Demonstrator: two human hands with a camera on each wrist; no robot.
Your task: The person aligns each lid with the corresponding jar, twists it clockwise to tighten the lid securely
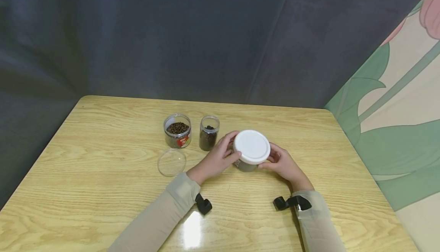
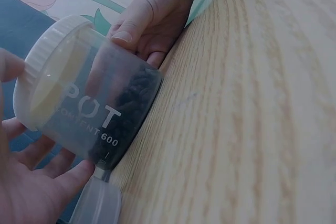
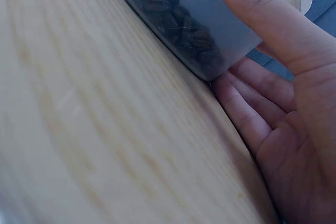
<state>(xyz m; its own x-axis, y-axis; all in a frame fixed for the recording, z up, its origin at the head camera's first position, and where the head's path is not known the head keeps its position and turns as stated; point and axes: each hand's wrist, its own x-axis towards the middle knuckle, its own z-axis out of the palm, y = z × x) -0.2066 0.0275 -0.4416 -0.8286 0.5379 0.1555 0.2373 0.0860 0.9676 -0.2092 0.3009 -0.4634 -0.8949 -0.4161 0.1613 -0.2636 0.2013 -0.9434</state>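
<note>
A see-through jar point(image 1: 246, 166) with a white lid point(image 1: 252, 145) stands on the table between both hands. Dark beans point(image 3: 178, 24) lie in its lower part, and "POT CONTENT 600" is printed on its side point(image 2: 89, 111). From the left, my left hand point(image 1: 220, 158) grips it, the thumb at the lid's edge and the fingers around the far side. My right hand point(image 1: 283, 164) holds the opposite side low down, thumb in front and fingers behind; the right wrist view shows that thumb along the jar wall.
Left of the hands stand two uncovered clear jars: a wide one point(image 1: 181, 142) with brown beans and a red label, and a narrow one point(image 1: 207, 142) with dark contents, close to my left fingers. A round clear lid point(image 1: 172, 162) lies flat on the wooden table point(image 1: 103, 168).
</note>
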